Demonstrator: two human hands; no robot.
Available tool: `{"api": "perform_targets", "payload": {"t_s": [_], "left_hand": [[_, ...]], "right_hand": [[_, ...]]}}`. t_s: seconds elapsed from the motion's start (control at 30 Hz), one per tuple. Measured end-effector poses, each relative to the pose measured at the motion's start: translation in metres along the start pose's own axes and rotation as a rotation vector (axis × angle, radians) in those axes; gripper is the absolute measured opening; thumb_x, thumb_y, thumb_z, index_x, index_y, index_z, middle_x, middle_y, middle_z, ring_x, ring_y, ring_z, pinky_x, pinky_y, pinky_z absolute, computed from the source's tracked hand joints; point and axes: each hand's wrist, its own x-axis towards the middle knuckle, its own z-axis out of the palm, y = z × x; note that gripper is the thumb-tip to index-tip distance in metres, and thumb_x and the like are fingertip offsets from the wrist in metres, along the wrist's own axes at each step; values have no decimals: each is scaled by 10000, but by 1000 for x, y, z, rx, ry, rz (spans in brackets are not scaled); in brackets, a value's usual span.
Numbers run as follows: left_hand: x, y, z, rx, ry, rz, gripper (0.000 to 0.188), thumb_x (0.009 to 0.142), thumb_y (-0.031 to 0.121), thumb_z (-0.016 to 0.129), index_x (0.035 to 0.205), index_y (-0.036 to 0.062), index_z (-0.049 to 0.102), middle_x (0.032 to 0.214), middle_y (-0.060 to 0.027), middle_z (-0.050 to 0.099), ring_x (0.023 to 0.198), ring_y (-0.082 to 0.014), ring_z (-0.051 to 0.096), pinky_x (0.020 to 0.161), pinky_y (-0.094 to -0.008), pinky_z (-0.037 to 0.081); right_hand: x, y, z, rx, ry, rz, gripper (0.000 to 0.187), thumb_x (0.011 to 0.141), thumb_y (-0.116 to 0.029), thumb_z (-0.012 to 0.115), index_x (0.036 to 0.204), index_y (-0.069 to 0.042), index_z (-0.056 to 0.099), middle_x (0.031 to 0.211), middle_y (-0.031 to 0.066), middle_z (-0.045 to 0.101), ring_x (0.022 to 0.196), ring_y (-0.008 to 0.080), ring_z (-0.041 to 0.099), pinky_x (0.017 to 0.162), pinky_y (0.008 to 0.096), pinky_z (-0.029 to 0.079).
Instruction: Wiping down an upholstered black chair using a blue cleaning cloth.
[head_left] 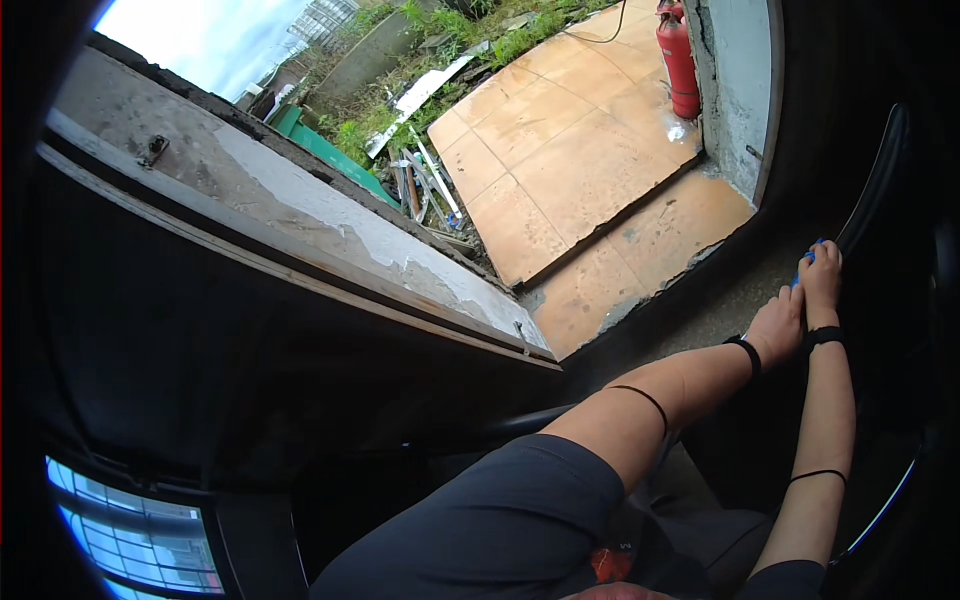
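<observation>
Both my arms reach to the right side of the head view, with the hands close together. My right hand (823, 277) is closed round a slim blue thing (811, 254), of which only small parts show between the fingers. Just below and to its left, my left hand (777, 326) is closed too, its fingers against the lower part of the same blue thing. What kind of thing it is cannot be made out. A long, dark, curved strip (876, 185) rises from beside my right hand; whether it joins the blue thing is unclear.
Beyond a doorway lies an orange tiled floor (560, 150) with a raised step edge. A red fire extinguisher (679, 65) stands by the right jamb. At left is a worn wall (280, 205); outside are scrap boards (425, 190) and weeds. A barred window (145, 535) shows lower left.
</observation>
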Motion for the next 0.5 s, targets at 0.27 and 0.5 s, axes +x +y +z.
{"api": "perform_targets", "payload": {"t_s": [0.27,0.5], "left_hand": [[6,2,-2,1,11,6,410,885,174,530,1232,-6,409,1020,-252,559,851,-419,614,760,-507,506],[-2,2,-5,15,57,12,406,894,227,529,1200,-15,414,1032,-248,573,870,-418,617,762,-505,505]], "right_hand": [[8,-19,-17,-59,-6,44,90,806,-132,654,816,-44,668,1016,97,588,1007,303,568,879,416,518],[-8,-18,-14,45,48,15,100,789,-170,709,824,-90,660,1097,86,561,1110,326,513,961,424,463]]}}
